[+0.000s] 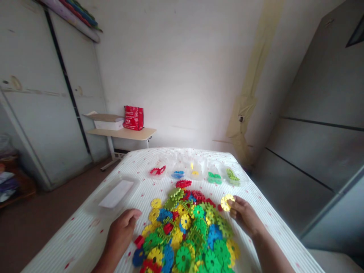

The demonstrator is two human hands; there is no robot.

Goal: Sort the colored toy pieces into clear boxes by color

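Observation:
My right hand (244,216) pinches a yellow notched disc (227,202) between thumb and fingers, just off the right side of the pile. Loosely curled, my left hand (122,229) rests on the table at the left edge of the pile, with nothing visible in it. Between the hands lies a heap of plastic interlocking pieces (184,227) in red, yellow, blue, green and olive. Behind it stands a row of clear containers, holding red pieces (157,170), blue pieces (178,174), yellow pieces (195,173), green pieces (214,177) and light green pieces (232,174).
A clear plastic box (133,185) with a white sheet (116,193) inside is left of the pile. The table (85,235) has a striped, red-spotted cover. By the wall, a side table (142,134) carries a red bag (133,118) and a white box (108,124).

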